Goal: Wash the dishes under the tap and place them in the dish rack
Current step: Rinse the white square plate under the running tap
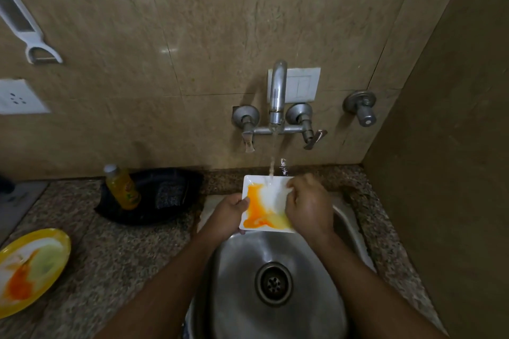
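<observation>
The left hand (230, 213) grips the white plate's (271, 195) left edge, tilting it under the tap (276, 96) so the stream (271, 166) sheets the orange residue off; the right hand (308, 201), fingers curled, rubs its far corner. It hangs over the sink (275, 256). A yellow plate (35, 264) (also dirty) waits on the surface (110, 256); no rack shows.

— What sort of place was it?

— A home kitchen. A steel sink (275, 270) sat in a speckled granite counter (115, 264), with a wall tap (276, 96) running water above it.

— Anything else that showed it?

— Beige stone tiles (165, 22) covered the wall, and a white peeler (30, 33) hung there. A yellow bottle (122, 187) stood in a black tray (154, 195), and a yellow plate (30, 270) smeared with orange lay on the counter.
</observation>
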A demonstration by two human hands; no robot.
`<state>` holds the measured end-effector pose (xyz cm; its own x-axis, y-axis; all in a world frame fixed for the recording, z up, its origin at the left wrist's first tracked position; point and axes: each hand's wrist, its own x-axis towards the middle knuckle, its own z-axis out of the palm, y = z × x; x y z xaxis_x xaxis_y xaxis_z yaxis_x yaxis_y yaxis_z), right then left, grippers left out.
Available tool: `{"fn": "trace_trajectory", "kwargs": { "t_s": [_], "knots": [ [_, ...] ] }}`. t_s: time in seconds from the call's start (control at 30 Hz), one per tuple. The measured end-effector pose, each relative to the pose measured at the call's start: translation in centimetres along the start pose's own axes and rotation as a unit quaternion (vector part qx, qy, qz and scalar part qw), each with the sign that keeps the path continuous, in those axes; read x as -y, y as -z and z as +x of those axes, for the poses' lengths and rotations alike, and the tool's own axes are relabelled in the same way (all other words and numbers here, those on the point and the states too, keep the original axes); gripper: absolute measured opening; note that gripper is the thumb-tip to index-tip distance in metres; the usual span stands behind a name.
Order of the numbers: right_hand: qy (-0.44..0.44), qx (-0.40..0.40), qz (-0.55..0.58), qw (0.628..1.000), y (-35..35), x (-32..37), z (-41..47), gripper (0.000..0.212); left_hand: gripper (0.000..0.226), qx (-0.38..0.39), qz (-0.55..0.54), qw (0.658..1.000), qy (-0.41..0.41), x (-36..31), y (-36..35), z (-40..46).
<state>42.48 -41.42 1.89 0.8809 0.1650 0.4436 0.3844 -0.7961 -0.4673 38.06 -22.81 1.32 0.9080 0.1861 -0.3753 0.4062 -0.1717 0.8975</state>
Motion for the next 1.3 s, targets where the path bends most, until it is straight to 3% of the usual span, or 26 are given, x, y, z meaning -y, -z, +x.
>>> {"fn": "trace_trajectory", "kwargs": {
  "t_s": [0.13, 0.23, 0.4, 0.5, 0.67, 0.7, 0.77, 0.83, 0.87, 0.93, 1.1, 1.23, 1.3],
  "knots": [
    [0.082, 0.196, -0.023, 0.977, -1.8, -0.5, -0.7, 0.051, 0.019, 0.032, 0.038, 0.999, -0.011, 0.1, -0.8, 1.4],
    [0.167, 0.272, -0.044, 0.947, -3.1, -0.1, -2.1, 0.071, 0.019, 0.035, 0.018, 0.999, -0.028, 0.1, -1.1, 2.4],
    [0.193, 0.289, -0.088, 0.934, -3.5, -2.3, -2.1, 0.068, 0.023, 0.032, 0.095, 0.994, -0.033, 0.6, -0.8, 3.3],
    [0.177, 0.285, -0.051, 0.941, -3.9, -1.3, -2.5, 0.069, 0.033, 0.008, 0.148, 0.986, -0.078, 0.7, -0.8, 4.4],
    [0.235, 0.296, -0.010, 0.926, -2.5, -3.1, -2.2, 0.067, 0.031, -0.031, 0.239, 0.963, -0.123, -0.2, -0.5, 3.8],
    [0.220, 0.261, 0.016, 0.940, -2.5, -3.1, -2.1, 0.062, 0.031, -0.032, 0.259, 0.955, -0.143, -0.2, -0.6, 3.7],
    [0.130, 0.110, 0.083, 0.982, -2.3, -3.2, -1.9, 0.045, 0.029, -0.043, 0.309, 0.932, -0.186, -0.5, -1.0, 3.7],
    [-0.003, -0.019, 0.109, 0.994, -1.9, -3.8, -1.6, 0.039, 0.028, -0.061, 0.377, 0.898, -0.217, -1.0, -0.9, 3.5],
    [-0.052, -0.039, 0.111, 0.992, -1.7, -4.3, -1.6, 0.038, 0.028, -0.070, 0.409, 0.880, -0.230, -1.2, -0.7, 3.4],
    [-0.118, -0.018, 0.122, 0.985, -1.7, -5.4, -1.6, 0.038, 0.027, -0.075, 0.452, 0.854, -0.248, -1.5, -0.3, 3.3],
    [-0.209, 0.138, 0.183, 0.951, -2.7, -5.8, -1.5, 0.048, 0.029, -0.068, 0.537, 0.803, -0.249, -1.2, 0.3, 2.7],
    [-0.218, 0.181, 0.195, 0.939, -3.2, -5.7, -1.9, 0.040, 0.034, -0.069, 0.545, 0.789, -0.277, -0.6, 0.8, 2.4],
    [-0.211, 0.177, 0.203, 0.940, -3.4, -5.6, -1.9, 0.031, 0.035, -0.071, 0.524, 0.804, -0.272, -0.4, 1.0, 2.6]
  ]
}}
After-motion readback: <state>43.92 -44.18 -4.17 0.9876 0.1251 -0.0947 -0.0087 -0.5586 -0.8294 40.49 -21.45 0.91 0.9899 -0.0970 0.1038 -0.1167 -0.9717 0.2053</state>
